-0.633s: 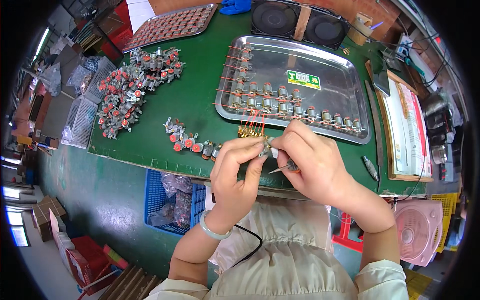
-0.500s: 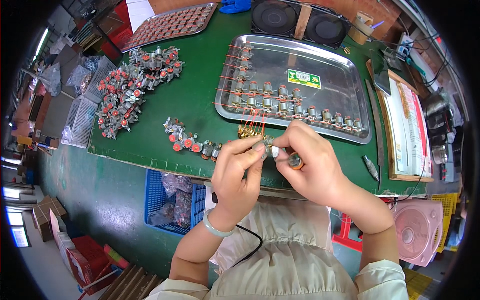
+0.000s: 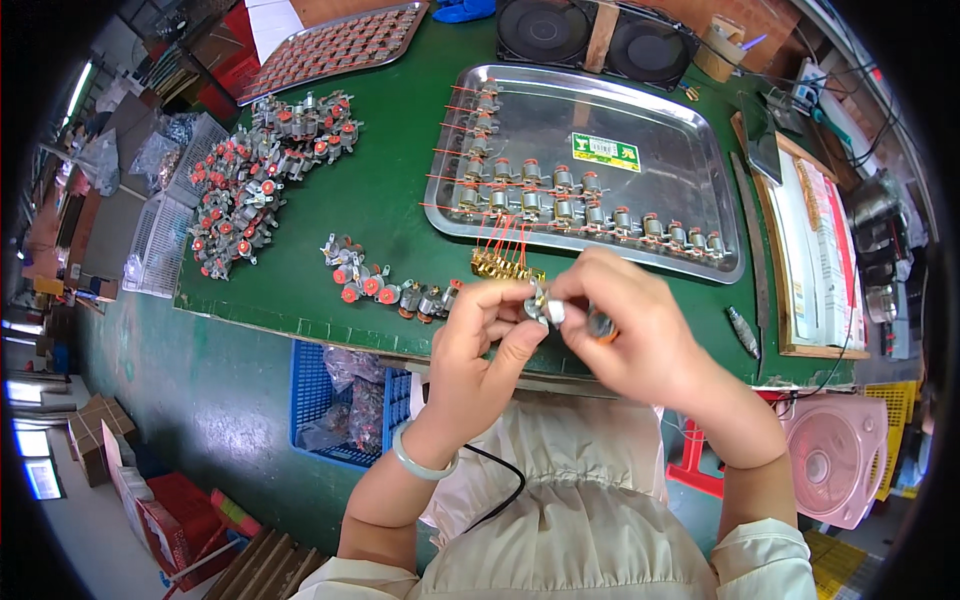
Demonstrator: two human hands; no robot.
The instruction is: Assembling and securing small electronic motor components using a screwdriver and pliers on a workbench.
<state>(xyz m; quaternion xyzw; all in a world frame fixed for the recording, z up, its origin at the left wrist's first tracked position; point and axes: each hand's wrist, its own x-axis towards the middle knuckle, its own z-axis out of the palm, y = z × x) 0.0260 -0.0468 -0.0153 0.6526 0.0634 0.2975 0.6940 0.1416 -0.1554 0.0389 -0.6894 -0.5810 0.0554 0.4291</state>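
Left hand (image 3: 485, 345) pinched a small metal component (image 3: 537, 303); right hand (image 3: 640, 325) curled around a tool (image 3: 601, 324) with orange on it.
The component was held above the bench (image 3: 285, 305) by its near edge, near brass fittings (image 3: 494, 267) short of the tray's (image 3: 690, 271) near rim. Good handling seemed to call for a firm left pinch, light right fingertip pressure and the tool angled clear of the left thumb. Neither hand was spread; whether the right fingertips touched the component was unclear.

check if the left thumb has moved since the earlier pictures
Yes: the left thumb has shifted toward the person, away from the steel tray.
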